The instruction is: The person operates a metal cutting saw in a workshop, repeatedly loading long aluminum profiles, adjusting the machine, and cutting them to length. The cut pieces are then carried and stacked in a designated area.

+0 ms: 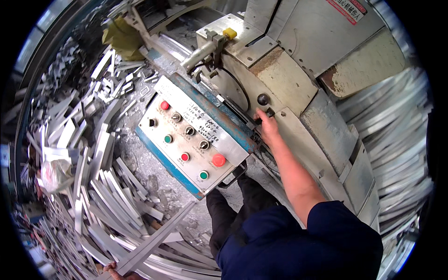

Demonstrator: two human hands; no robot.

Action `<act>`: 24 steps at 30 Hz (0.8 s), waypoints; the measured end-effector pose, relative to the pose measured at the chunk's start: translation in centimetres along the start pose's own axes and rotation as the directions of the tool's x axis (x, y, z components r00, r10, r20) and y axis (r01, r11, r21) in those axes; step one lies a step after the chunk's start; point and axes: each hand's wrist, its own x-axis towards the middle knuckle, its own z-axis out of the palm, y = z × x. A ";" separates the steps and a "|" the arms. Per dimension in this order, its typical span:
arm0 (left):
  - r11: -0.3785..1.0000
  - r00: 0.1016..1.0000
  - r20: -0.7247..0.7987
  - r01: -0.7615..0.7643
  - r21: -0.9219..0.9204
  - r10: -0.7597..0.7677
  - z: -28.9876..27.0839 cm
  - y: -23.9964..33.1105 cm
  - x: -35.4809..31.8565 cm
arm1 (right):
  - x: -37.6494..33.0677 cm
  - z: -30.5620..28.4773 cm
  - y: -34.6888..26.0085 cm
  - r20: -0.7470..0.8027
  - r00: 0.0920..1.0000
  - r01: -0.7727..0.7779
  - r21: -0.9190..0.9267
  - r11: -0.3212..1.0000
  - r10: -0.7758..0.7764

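Note:
At the lower left edge, my left hand (pixel 119 272) is closed around a long silvery metal bar (pixel 156 239), probably an aluminium profile, which slants up toward the control box. My right arm reaches forward to the machine, where my right hand (pixel 266 127) is closed on a small black knob (pixel 269 112); its fingers are partly hidden. Just beyond that hand is a round black ball knob (pixel 263 99). Left of it stands a control box (pixel 179 140) with a blue frame, red and green buttons, black selector switches and handwriting on its top plate.
Metal offcuts (pixel 112 196) lie heaped on the left floor. A clamp cylinder (pixel 200 56) with a yellow end piece sits on the beige machine (pixel 284 74). Long metal strips (pixel 396 144) are stacked at right. A black handle (pixel 234 176) juts from the control box near my legs.

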 end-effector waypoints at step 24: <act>0.967 0.915 0.348 -0.137 -0.215 0.207 23.3 -6.1 20.3 | -9.3 -12.8 -0.7 -0.630 0.762 -0.156 0.046 0.987 0.150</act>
